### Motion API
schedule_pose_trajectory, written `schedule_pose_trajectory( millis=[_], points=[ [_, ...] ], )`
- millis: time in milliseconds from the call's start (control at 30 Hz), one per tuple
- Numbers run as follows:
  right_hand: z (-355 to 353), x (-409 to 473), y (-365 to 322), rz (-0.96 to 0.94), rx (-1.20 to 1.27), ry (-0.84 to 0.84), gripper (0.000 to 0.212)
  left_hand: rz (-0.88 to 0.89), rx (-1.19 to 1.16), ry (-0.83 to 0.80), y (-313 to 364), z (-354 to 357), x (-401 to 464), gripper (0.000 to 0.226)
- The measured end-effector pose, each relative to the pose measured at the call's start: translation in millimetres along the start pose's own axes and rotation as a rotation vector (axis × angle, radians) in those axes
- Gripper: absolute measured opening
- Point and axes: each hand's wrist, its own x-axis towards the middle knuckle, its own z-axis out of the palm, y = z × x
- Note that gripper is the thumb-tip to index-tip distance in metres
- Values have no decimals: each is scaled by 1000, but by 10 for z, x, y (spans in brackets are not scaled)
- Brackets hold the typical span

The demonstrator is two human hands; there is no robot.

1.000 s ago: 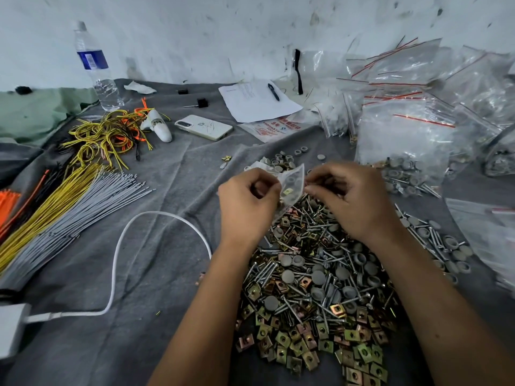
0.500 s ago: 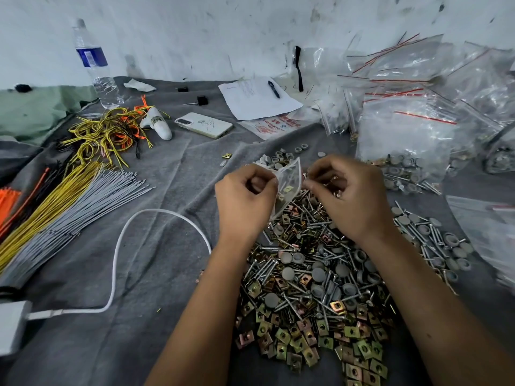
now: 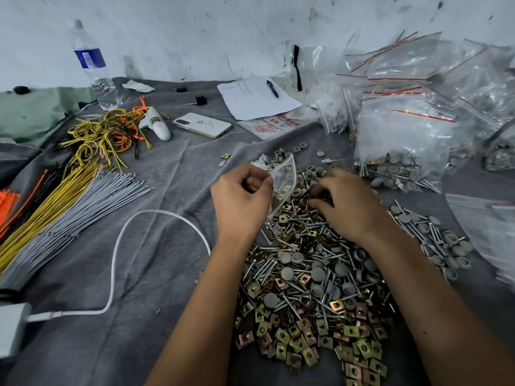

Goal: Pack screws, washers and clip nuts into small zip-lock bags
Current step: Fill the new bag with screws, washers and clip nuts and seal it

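Small zip-lock bag (image 3: 284, 179): clear, crinkled film, mouth up, a yellowish clip nut and a grey piece showing through the lower half. It sits just above the far edge of the hardware pile (image 3: 312, 277), held between the two hands.

Left hand (image 3: 242, 201): fingers curled, thumb and forefinger pinching the bag's left edge.

Right hand (image 3: 348, 201): palm down on the pile just right of the bag, fingers bent into the parts. Cannot tell whether they hold anything.

Pile: thin bright steel screws with threaded shanks, dull grey round washers (some flat, some cupped), square clip nuts in yellow-green and coppery plating, each with a centre hole. All mixed, clip nuts thickest at the near end.

Worktop (image 3: 156, 246): covered in soft grey cloth, wrinkled. Filled glossy bags (image 3: 404, 140) with red seal strips heaped at far right. At left, bundled grey and yellow wires (image 3: 55, 213); a white cable (image 3: 117, 246) loops near the left forearm. Farther back: white phone (image 3: 203, 124), paper with pen (image 3: 255, 97), plastic water bottle (image 3: 93, 65).
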Motion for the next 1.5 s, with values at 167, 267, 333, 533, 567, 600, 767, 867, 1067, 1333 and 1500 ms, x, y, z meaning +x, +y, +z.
schedule_pose_trajectory(
  millis=[167,267,333,533,567,600,767,867,1067,1333,1500],
  points=[
    [-20,-4,-9,-36,128,184,13,14,29,-29,-16,19,2,19],
    [-57,-4,-49,-152,325,349,13,54,84,-67,-10,47,-28,17],
    [-32,-15,-84,-214,344,360,14,74,111,-75,3,58,-46,15],
    [23,-4,-48,-138,235,327,13,79,105,-63,13,49,-42,15],
    [20,3,-26,-108,241,336,13,72,100,-64,16,47,-44,16],
    [17,5,-10,-81,259,347,13,63,93,-64,17,45,-44,17],
    [-21,-18,-36,-147,354,433,14,68,96,-66,25,41,-39,19],
    [-12,-40,-99,-258,355,402,16,105,128,-78,41,44,-50,17],
    [-3,-40,-82,-218,399,361,24,99,89,-56,49,29,-50,19],
    [12,-21,-28,-115,265,373,13,-52,-17,208,42,-85,29,16],
    [57,150,-92,-165,-38,91,22,-143,-341,276,174,-226,123,7]
  ],
)
